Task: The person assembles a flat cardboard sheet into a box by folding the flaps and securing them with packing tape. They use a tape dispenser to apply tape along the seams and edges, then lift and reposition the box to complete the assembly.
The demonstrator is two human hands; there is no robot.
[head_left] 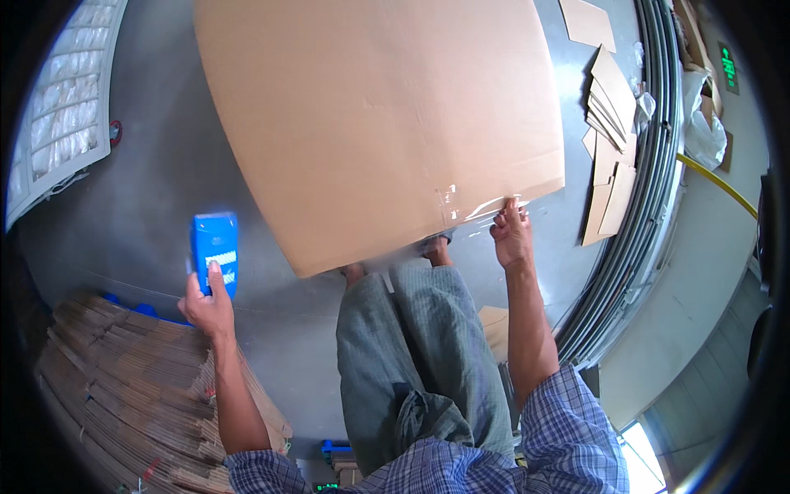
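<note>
A large brown cardboard box (387,99) stands in front of me, its near edge close above my feet. Along that edge, toward the right corner, shiny clear tape (485,209) catches the light. My right hand (513,239) is closed there, its fingertips pinching at the tape against the box's edge. Off to the left, away from the box, my left hand (210,306) grips a blue tape dispenser (216,243) with white print, thumb laid along its face. The dispenser is slightly blurred, so its exact build is hard to read.
Bundled flat cardboard (123,387) is stacked at the lower left. A white rack (70,90) with clear-wrapped goods stands at the upper left. Loose cardboard sheets (611,107) lie on the grey floor at right, beside long dark rails (658,156) along the wall.
</note>
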